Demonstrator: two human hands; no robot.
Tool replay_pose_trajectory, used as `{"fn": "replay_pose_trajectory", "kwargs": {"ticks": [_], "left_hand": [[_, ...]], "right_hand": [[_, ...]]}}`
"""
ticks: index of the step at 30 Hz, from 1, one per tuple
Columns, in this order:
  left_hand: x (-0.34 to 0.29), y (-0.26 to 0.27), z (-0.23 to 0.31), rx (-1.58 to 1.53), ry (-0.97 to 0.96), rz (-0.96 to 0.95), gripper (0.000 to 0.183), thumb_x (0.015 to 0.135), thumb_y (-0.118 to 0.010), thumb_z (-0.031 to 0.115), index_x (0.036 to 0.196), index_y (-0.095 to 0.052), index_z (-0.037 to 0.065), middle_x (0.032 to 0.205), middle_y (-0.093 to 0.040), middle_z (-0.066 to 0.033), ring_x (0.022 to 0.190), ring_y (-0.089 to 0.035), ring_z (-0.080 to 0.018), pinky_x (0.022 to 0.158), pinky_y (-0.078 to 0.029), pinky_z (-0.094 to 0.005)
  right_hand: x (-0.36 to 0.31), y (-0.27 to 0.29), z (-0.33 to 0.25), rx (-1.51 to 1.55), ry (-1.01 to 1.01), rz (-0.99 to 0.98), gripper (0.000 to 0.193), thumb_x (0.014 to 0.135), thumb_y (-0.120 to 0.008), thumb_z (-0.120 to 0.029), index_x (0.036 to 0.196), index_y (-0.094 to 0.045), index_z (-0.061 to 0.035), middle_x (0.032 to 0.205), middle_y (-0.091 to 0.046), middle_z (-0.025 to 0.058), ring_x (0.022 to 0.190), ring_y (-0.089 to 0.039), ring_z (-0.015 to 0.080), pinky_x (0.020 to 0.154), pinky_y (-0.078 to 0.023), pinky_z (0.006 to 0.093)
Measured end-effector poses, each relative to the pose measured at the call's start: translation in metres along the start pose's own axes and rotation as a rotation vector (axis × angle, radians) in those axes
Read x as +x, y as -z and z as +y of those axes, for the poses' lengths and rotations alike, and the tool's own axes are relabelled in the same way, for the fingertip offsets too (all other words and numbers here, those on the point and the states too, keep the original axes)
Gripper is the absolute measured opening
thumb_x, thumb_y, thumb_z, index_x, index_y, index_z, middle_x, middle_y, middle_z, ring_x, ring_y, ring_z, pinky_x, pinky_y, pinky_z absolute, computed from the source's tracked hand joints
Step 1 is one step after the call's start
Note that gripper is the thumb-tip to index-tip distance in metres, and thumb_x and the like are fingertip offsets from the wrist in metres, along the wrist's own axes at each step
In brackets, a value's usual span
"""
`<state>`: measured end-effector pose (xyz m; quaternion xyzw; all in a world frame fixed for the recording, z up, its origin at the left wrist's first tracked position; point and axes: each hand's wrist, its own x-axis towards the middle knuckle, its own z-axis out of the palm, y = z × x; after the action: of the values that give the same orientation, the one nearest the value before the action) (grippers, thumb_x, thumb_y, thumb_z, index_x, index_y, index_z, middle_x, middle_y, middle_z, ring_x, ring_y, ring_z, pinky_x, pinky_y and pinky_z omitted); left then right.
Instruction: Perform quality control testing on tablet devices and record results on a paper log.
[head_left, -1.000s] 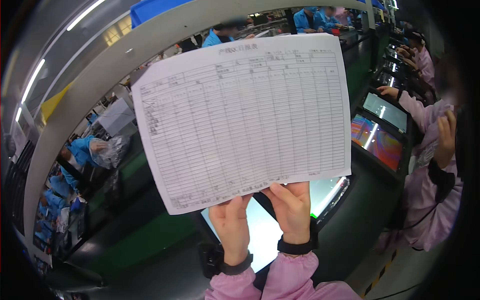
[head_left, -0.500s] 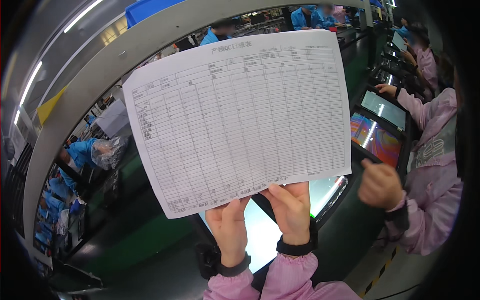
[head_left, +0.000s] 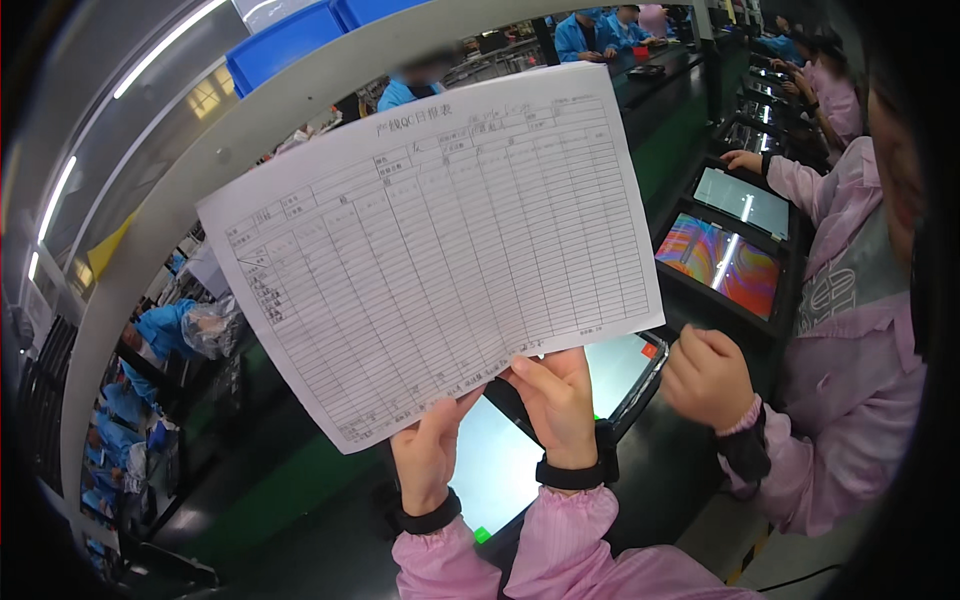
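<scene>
I hold up a white printed form (head_left: 440, 250), a sheet with a dense ruled table and handwriting along its lower rows. It is tilted, its right side higher than its left. My left hand (head_left: 428, 455) grips the lower edge left of the middle, fingers behind the paper. Close beside it, my right hand (head_left: 560, 405) pinches the same edge, thumb on the front. Beneath my hands lies a lit white display panel (head_left: 490, 465) with a green tab. A second lit panel (head_left: 612, 372) with a red tab sits to its right, partly covered by the sheet.
At the right, a co-worker in pink has one hand (head_left: 708, 380) curled near the second panel and another hand (head_left: 742, 160) at a far screen. A colourful display (head_left: 722, 262) lies between. Workers in blue (head_left: 160, 325) sit left, beyond a grey frame (head_left: 95, 290). Blue bins (head_left: 290, 45) stand above.
The form and both my hands have shifted left in the picture, and the sheet tilts more. The co-worker's curled hand also appears further left. My grip on the paper stays the same.
</scene>
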<state>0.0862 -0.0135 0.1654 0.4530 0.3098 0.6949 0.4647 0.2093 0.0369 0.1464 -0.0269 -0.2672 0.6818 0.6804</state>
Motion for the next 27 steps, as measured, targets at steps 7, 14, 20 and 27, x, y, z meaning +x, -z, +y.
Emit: {"fn": "replay_pose_trajectory", "kwargs": {"ticks": [7,14,20,27], "left_hand": [[-0.004,-0.001,0.001,0.037,-0.088,-0.018,0.040,0.084,-0.050,-0.004,0.123,-0.042,-0.006,0.120,-0.052,-0.0171,0.111,-0.054,-0.0298,0.096,-0.046,-0.0479],[-0.001,0.008,-0.003,0.088,-0.078,0.060,0.039,0.085,-0.049,-0.003,0.123,-0.043,-0.006,0.121,-0.052,-0.0168,0.110,-0.054,-0.0292,0.096,-0.046,-0.0474],[-0.005,0.009,-0.005,0.150,-0.114,0.099,0.039,0.085,-0.049,-0.003,0.123,-0.043,-0.006,0.121,-0.051,-0.0171,0.110,-0.054,-0.0283,0.096,-0.046,-0.0463],[-0.009,0.018,-0.005,0.145,-0.096,0.120,0.043,0.084,-0.052,-0.002,0.125,-0.040,-0.006,0.121,-0.051,-0.0183,0.109,-0.055,-0.0289,0.096,-0.046,-0.0464]], "right_hand": [[-0.004,-0.007,-0.002,-0.018,0.015,-0.006,0.043,0.085,-0.047,0.006,0.127,-0.038,0.0053,0.120,-0.051,0.0156,0.108,-0.053,0.0229,0.091,-0.045,0.0383],[-0.001,-0.009,0.010,-0.022,0.025,-0.011,0.042,0.085,-0.047,0.006,0.126,-0.038,0.0053,0.120,-0.051,0.0153,0.108,-0.052,0.0220,0.090,-0.045,0.0371],[-0.005,-0.007,0.014,-0.040,0.016,0.018,0.043,0.085,-0.047,0.005,0.127,-0.037,0.0048,0.120,-0.051,0.0160,0.108,-0.052,0.0232,0.090,-0.044,0.0382],[-0.009,-0.007,0.023,-0.025,0.021,0.000,0.040,0.085,-0.047,0.006,0.125,-0.041,0.0055,0.117,-0.053,0.0150,0.106,-0.054,0.0225,0.090,-0.045,0.0374]]}}
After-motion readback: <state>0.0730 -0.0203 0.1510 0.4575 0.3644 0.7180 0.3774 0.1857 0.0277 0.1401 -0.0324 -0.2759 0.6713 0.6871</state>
